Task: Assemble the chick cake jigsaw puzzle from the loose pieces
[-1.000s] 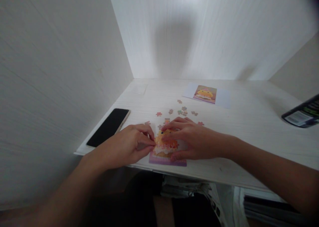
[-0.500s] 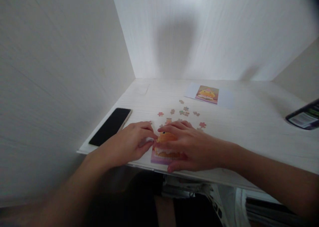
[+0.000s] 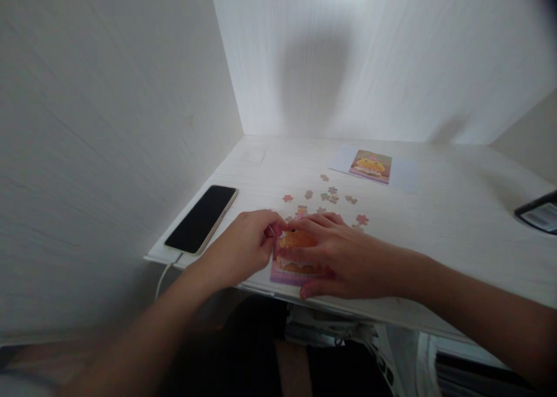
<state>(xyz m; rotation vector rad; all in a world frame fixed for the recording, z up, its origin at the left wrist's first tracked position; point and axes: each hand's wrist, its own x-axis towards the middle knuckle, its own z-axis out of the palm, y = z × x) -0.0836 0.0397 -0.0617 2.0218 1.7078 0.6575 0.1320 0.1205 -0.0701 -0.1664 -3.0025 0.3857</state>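
Observation:
A partly assembled jigsaw puzzle (image 3: 289, 277) with a yellow-orange figure and a purple lower border lies at the table's front edge. My right hand (image 3: 333, 255) rests flat across its right half, fingers spread, hiding much of the picture. At the puzzle's upper left edge, my left hand (image 3: 248, 243) is closed in a pinch. A thin pale edge of what looks like a puzzle piece (image 3: 271, 230) shows between its fingers; the rest is hidden. Just beyond the hands lie several loose pieces, among them a pink piece (image 3: 288, 198) and a red one (image 3: 361, 219).
A phone (image 3: 201, 219) with a white cable (image 3: 163, 280) lies at the left. Toward the back, a reference picture (image 3: 371, 166) rests on white paper (image 3: 404, 175). A dark container with a label (image 3: 539, 214) is at the right edge. White walls enclose the table.
My left hand has moved slightly up along the puzzle's left edge, its fingers curled tighter. My right hand stays on the puzzle. The view has shifted a little, bringing the phone's cable into sight.

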